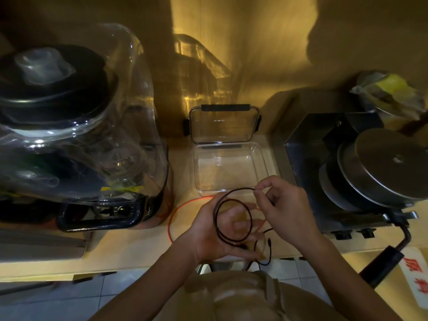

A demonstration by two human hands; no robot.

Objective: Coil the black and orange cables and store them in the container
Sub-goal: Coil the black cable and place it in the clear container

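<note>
A thin black cable [231, 192] is looped in two or three rings over my left hand [222, 230], which lies palm up above the counter's front edge and pinches the loops at the bottom. My right hand [281, 206] pinches the top of the outer loop between thumb and forefinger. The cable's free end with a small plug [269, 242] dangles below my hands. An orange cable [185, 206] curves loose on the counter, partly hidden under my left hand. The clear rectangular container [264, 158] sits open just beyond my hands, holding nothing.
The container's clear lid [254, 112] with black clips leans upright against the wall behind it. A large blender under a clear cover [139, 126] fills the left. A metal machine with a round plate [384, 167] stands at the right.
</note>
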